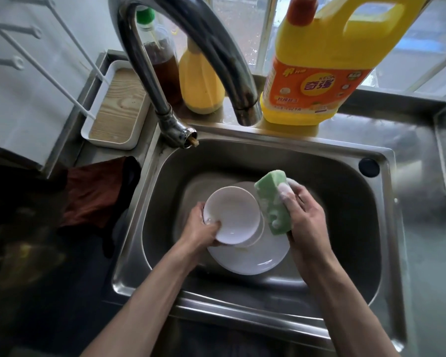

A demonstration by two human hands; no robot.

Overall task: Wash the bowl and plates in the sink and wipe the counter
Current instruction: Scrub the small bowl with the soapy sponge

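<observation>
the left hand (201, 229) pinches the small white plate (232, 212) by its near-left rim. the right hand (307, 220) grips the green sponge (272, 199) just right of it, long axis pointing away.

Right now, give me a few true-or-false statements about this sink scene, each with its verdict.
1. The left hand grips the small white bowl. True.
2. The right hand holds the brown cloth. False: it grips the green sponge; the cloth lies left of the stainless steel sink.
3. Water streams from the curved metal faucet. False: no stream shows.
4. A large white plate lies in the sink beneath the bowl. True.
</observation>
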